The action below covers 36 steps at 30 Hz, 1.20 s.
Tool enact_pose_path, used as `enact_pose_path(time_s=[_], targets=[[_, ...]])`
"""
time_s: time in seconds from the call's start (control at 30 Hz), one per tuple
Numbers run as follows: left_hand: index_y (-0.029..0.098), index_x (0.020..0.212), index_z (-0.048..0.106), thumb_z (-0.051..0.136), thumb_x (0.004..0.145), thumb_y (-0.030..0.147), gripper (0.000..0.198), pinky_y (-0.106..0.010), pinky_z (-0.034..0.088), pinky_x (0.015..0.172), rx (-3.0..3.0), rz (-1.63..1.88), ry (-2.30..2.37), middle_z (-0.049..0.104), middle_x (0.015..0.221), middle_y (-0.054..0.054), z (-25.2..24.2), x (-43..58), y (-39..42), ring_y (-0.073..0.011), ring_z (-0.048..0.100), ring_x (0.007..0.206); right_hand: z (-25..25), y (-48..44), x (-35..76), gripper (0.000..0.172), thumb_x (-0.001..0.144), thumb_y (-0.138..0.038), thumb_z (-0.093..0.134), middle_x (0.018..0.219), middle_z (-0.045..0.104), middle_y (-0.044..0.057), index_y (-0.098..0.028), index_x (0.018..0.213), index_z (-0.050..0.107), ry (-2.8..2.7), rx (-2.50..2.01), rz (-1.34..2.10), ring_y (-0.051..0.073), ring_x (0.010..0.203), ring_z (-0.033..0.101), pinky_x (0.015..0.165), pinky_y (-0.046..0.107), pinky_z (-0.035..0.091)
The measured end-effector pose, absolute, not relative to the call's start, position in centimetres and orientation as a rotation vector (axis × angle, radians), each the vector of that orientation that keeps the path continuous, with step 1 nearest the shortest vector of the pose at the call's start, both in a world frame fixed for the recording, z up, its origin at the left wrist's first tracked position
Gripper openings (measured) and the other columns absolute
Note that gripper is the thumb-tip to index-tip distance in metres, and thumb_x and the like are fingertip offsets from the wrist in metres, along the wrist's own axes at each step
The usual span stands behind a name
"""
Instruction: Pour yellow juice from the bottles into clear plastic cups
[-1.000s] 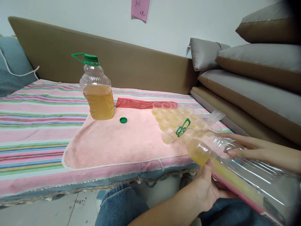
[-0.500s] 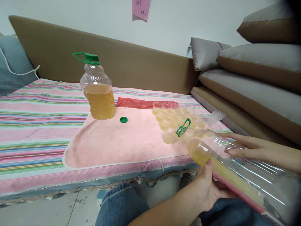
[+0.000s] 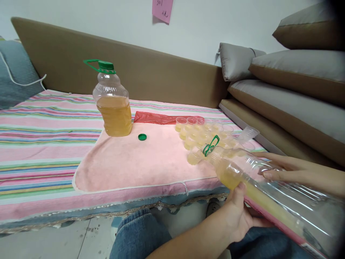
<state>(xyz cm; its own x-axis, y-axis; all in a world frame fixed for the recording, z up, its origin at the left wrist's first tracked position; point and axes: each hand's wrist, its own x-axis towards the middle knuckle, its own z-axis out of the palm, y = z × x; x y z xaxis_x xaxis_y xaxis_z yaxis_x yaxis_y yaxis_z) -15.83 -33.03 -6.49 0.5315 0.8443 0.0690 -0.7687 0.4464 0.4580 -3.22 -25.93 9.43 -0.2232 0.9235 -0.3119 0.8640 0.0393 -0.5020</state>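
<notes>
A large clear plastic jug (image 3: 269,187) with yellow liquid lies tilted in both my hands, its open mouth and green ring handle (image 3: 210,145) over a small cup at the near edge of a cluster of small clear cups (image 3: 201,136). My left hand (image 3: 239,216) grips the jug from below near its shoulder. My right hand (image 3: 280,169) presses on its upper side, fingers wrapped. A loose green cap (image 3: 142,136) lies on the pink towel (image 3: 129,162). A second capped jug (image 3: 113,102), about half full, stands upright at the towel's back left.
A striped cloth (image 3: 40,144) covers the low surface. A red plastic bag (image 3: 161,118) lies behind the cups. Brown and grey cushions (image 3: 291,90) are stacked on the right. One empty cup (image 3: 248,133) lies tipped beside the cluster. My jeans-clad knees (image 3: 140,237) are below the edge.
Almost nothing differs; the view has shifted slightly, and the tilted jug and both hands stay in the same pose over the cups.
</notes>
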Motion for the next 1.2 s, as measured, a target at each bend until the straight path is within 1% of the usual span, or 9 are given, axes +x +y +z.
enact_pose_path(time_s=[0.1, 0.27, 0.43, 0.53, 0.63, 0.73, 0.87, 1.0, 1.2], targets=[[0.019, 0.14, 0.041, 0.059, 0.055, 0.088, 0.111, -0.069, 0.034, 0.106, 0.473, 1.004, 0.176, 0.038, 0.153, -0.021, -6.6, -15.8, -33.0, -0.0435, 0.043, 0.135, 9.5, -26.0, -3.1, 0.079, 0.072, -0.062, 0.065, 0.139, 0.062, 0.005, -0.027, 0.141, 0.049, -2.178, -1.892, 1.104, 0.033, 0.126, 0.057, 0.107, 0.039, 0.047], [0.019, 0.14, 0.042, 0.055, 0.061, 0.087, 0.105, -0.068, 0.038, 0.103, 0.491, 1.005, 0.186, 0.045, 0.148, -0.022, -6.7, -15.8, -33.0, -0.0424, 0.048, 0.131, 9.6, -25.5, -2.8, 0.085, 0.072, -0.066, 0.067, 0.147, 0.053, 0.004, -0.029, 0.145, 0.043, -2.2, -1.924, 1.162, 0.032, 0.131, 0.053, 0.11, 0.038, 0.045], [0.019, 0.14, 0.042, 0.058, 0.056, 0.088, 0.109, -0.068, 0.037, 0.103, 0.472, 1.006, 0.191, 0.047, 0.146, -0.021, -6.5, -15.8, -33.0, -0.0428, 0.048, 0.13, 9.5, -25.5, -2.8, 0.081, 0.071, -0.066, 0.067, 0.14, 0.061, 0.002, -0.032, 0.142, 0.047, -2.184, -1.912, 1.134, 0.031, 0.125, 0.059, 0.105, 0.039, 0.049], [0.019, 0.139, 0.042, 0.059, 0.051, 0.09, 0.114, -0.07, 0.035, 0.104, 0.468, 1.0, 0.196, 0.04, 0.152, -0.021, -6.4, -15.8, -33.0, -0.0443, 0.045, 0.132, 9.4, -25.5, -2.7, 0.079, 0.07, -0.065, 0.069, 0.139, 0.062, 0.003, -0.033, 0.14, 0.05, -2.189, -1.891, 1.112, 0.032, 0.123, 0.06, 0.105, 0.042, 0.049], [0.019, 0.14, 0.042, 0.058, 0.051, 0.09, 0.115, -0.07, 0.034, 0.105, 0.473, 0.991, 0.195, 0.035, 0.155, -0.021, -6.3, -15.9, -33.0, -0.0448, 0.043, 0.134, 9.3, -25.5, -2.5, 0.071, 0.07, -0.064, 0.069, 0.137, 0.063, 0.004, -0.036, 0.135, 0.056, -2.188, -1.862, 1.071, 0.033, 0.121, 0.062, 0.104, 0.046, 0.05], [0.019, 0.14, 0.041, 0.058, 0.052, 0.09, 0.115, -0.07, 0.034, 0.105, 0.488, 0.995, 0.18, 0.035, 0.155, -0.02, -6.1, -16.1, -33.0, -0.0446, 0.042, 0.136, 9.1, -25.5, -2.4, 0.062, 0.07, -0.061, 0.071, 0.134, 0.065, 0.005, -0.04, 0.128, 0.063, -2.167, -1.828, 1.038, 0.033, 0.118, 0.063, 0.098, 0.044, 0.054], [0.02, 0.139, 0.041, 0.058, 0.05, 0.09, 0.115, -0.07, 0.036, 0.104, 0.493, 0.994, 0.181, 0.034, 0.156, -0.019, -6.2, -16.0, -33.0, -0.045, 0.042, 0.135, 8.9, -25.4, -2.1, 0.058, 0.071, -0.059, 0.071, 0.136, 0.064, 0.005, -0.044, 0.127, 0.063, -2.15, -1.805, 1.062, 0.032, 0.121, 0.062, 0.098, 0.043, 0.053], [0.02, 0.139, 0.042, 0.055, 0.055, 0.09, 0.11, -0.067, 0.041, 0.099, 0.504, 0.996, 0.2, 0.042, 0.151, -0.02, -6.5, -15.9, -32.8, -0.0432, 0.049, 0.13, 8.7, -25.2, -1.8, 0.058, 0.071, -0.06, 0.072, 0.139, 0.062, 0.005, -0.045, 0.126, 0.063, -2.137, -1.818, 1.042, 0.032, 0.125, 0.059, 0.102, 0.044, 0.05], [0.021, 0.138, 0.042, 0.053, 0.057, 0.09, 0.106, -0.061, 0.048, 0.093, 0.504, 0.998, 0.297, 0.053, 0.14, -0.02, -6.3, -16.5, -32.3, -0.0389, 0.059, 0.117, 8.0, -24.9, -1.8, 0.068, 0.07, -0.059, 0.072, 0.146, 0.055, 0.004, -0.042, 0.134, 0.057, -2.057, -1.837, 1.113, 0.034, 0.119, 0.062, 0.09, 0.041, 0.059]])
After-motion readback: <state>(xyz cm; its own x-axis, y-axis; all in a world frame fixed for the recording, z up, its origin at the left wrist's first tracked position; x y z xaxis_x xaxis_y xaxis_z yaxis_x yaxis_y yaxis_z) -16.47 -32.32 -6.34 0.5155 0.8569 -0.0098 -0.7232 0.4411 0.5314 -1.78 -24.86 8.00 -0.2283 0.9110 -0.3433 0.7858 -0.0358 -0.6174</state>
